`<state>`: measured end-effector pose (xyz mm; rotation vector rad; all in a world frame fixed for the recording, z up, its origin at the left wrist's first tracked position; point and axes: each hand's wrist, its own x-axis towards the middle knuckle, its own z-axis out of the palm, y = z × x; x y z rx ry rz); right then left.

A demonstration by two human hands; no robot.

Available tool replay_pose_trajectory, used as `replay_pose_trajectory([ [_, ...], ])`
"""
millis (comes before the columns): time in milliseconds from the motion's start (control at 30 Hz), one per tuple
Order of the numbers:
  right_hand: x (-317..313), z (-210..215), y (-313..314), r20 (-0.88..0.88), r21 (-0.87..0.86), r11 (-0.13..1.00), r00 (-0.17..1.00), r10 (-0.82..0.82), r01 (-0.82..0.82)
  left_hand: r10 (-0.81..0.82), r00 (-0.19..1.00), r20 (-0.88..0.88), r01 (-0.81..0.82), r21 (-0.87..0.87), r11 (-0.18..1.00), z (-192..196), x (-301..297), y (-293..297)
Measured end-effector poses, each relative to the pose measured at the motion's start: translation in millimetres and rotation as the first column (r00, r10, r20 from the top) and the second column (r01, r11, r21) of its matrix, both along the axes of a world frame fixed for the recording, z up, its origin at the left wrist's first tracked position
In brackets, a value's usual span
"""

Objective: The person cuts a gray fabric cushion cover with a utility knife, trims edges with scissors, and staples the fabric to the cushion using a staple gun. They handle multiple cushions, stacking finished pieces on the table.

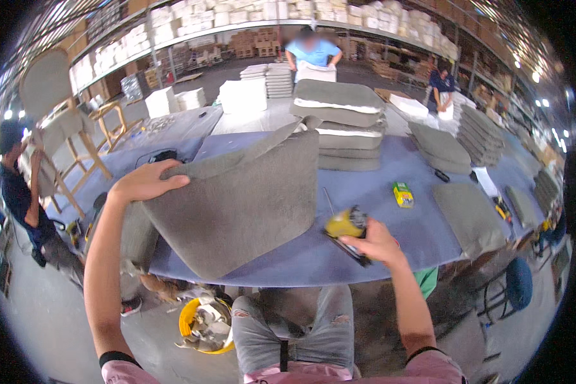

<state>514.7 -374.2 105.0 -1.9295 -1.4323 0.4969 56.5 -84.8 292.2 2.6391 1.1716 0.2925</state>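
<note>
workshop: stacked cushions [349, 160], yellow tool [344, 225]

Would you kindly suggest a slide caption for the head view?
Left hand holds a tilted grey pad; right hand holds a yellow tool.

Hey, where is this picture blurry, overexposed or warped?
Head view: the blue table bows along its near edge and the corners go black; the yellow tool in the right hand looks smeared, likely by motion; the white stack is nearly blown out; lamps at far right glare; the left hand looks fairly clear.
</note>
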Motion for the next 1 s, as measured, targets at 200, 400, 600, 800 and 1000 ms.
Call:
replay_pose_trajectory([
  [200,176,-128,-20,0.460,-0.003,0.839,0.745,-0.483,0.545,0.269,0.935,0.230,-0.290,0.062,0.955,-55,-21,23],
  [400,138,-203,-21,0.595,0.066,0.897,0.705,-0.387,0.436,0.421,0.875,0.238,-0.473,0.241,0.847,-57,-6,-34],
  [600,125,-248,-30,0.597,0.219,0.877,0.652,-0.468,0.428,0.521,0.828,0.205,-0.560,0.275,0.782,-60,-26,-23],
  [800,123,-218,-79,0.540,0.004,0.842,0.708,-0.455,0.539,0.653,0.755,0.063,-0.650,-0.059,0.757,-90,-31,-54],
  [1000,146,-245,-106,0.476,0.054,0.844,0.729,-0.491,0.534,0.876,0.446,-0.183,-0.749,-0.613,0.254,-276,-69,-212],
])
